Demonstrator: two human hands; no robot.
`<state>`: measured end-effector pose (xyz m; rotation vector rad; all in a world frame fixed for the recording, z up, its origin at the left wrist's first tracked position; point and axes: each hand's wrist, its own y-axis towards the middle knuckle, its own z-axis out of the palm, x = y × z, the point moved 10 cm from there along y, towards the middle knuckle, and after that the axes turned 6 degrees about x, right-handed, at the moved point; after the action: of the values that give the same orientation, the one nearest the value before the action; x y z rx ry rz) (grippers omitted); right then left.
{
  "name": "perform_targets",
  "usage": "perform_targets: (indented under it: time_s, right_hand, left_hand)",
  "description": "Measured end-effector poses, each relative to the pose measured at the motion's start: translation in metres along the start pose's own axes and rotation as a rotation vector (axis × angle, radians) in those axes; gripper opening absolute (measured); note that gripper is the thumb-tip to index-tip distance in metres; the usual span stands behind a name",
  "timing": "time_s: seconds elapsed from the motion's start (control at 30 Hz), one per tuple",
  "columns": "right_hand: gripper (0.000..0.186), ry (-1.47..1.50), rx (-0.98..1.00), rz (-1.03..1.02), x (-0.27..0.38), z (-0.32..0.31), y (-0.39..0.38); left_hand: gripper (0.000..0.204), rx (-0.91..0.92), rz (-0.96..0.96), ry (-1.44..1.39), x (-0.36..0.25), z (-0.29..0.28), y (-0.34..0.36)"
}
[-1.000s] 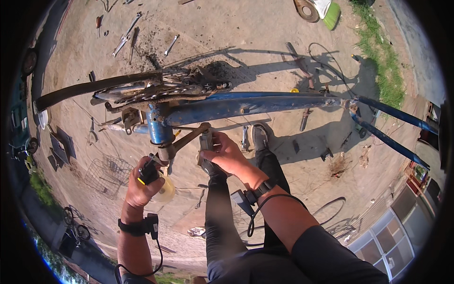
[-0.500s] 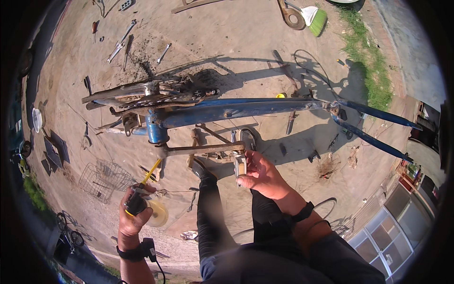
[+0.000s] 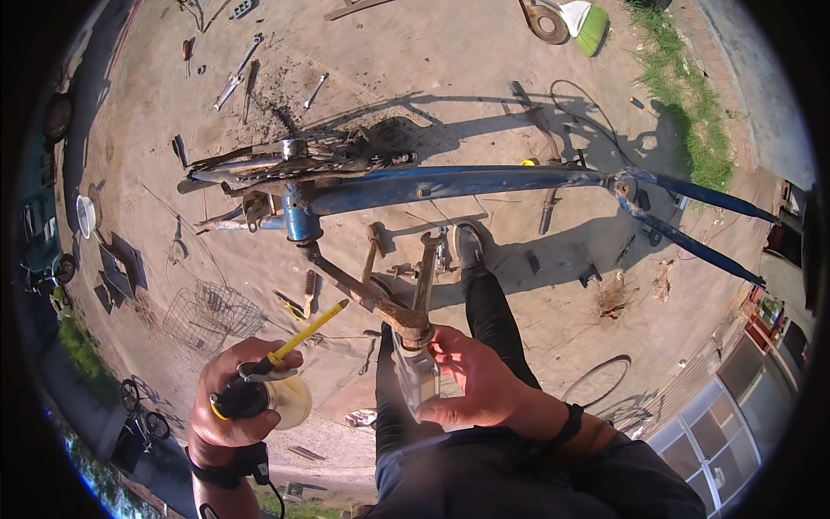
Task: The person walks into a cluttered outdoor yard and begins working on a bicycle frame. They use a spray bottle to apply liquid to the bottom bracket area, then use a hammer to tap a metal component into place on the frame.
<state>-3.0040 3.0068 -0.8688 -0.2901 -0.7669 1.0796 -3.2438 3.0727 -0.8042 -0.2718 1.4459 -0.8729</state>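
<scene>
My left hand is closed around a squeeze bottle with a pale translucent body, a black cap and a long yellow nozzle. Its tip points up and right, apart from the crank. With my right hand, I grip a pedal at the end of a rusty crank arm. A wrench-like rusty bar sticks up from that crank end; whether it sits on the pedal spindle I cannot tell. The crank belongs to a worn blue bicycle frame stretching across the view, its fork at the right and chain parts at the left.
Wrenches, a screwdriver, a hammer and a brush lie about on the concrete. A wire basket is at the left, a green broom at the far right. My shoe stands below the frame.
The crank has swung toward me, with my right hand and the pedal moving down and left. My left hand has lowered slightly with the bottle, whose nozzle now slants further right.
</scene>
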Motion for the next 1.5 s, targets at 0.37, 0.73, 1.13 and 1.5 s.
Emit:
perform_targets:
  time_s: [0.37, 0.73, 1.13, 1.5]
  right_hand:
    - [0.098, -0.087, 0.07, -0.071, 0.011, 0.042, 0.018]
    - [0.097, -0.115, 0.054, -0.022, 0.015, 0.036, 0.014]
    - [0.092, -0.401, -0.156, -0.039, 0.026, 0.016, -0.001]
    - [0.094, -0.407, -0.149, -0.051, 0.027, 0.016, -0.002]
  left_hand:
    - [0.072, 0.116, -0.152, -0.039, -0.063, -0.003, -0.004]
    - [0.067, 0.195, -0.228, -0.048, -0.073, 0.003, 0.015]
    - [0.069, 0.221, -0.459, -0.067, -0.07, 0.003, 0.033]
    - [0.064, 0.241, -0.46, 0.067, -0.075, 0.012, 0.045]
